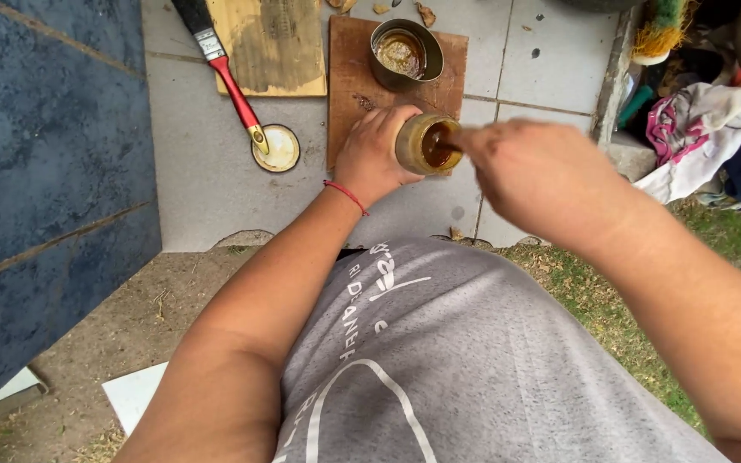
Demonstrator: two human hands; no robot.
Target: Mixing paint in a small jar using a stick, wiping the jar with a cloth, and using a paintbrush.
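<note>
Red-handled paintbrush [226, 73], round lid [278, 148], metal tin [405, 53] on brown board [349, 86], clothes heap [705, 129]

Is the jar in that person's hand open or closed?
Open: the jar in the left hand shows brown liquid, and a stick from the right hand reaches inside.

Single head cam, worn, pitched steeply down past the grey printed T-shirt [439, 360] onto pale square floor tiles [207, 171]. Close range: forearms fill the lower frame, both hands sit just above centre. Beyond the fingertips, at the top edge: brown wooden board [349, 86]. Left of the fingers: dark blue slab [45, 154]. Right: grass [731, 240]. No second view, no overlap.
</note>
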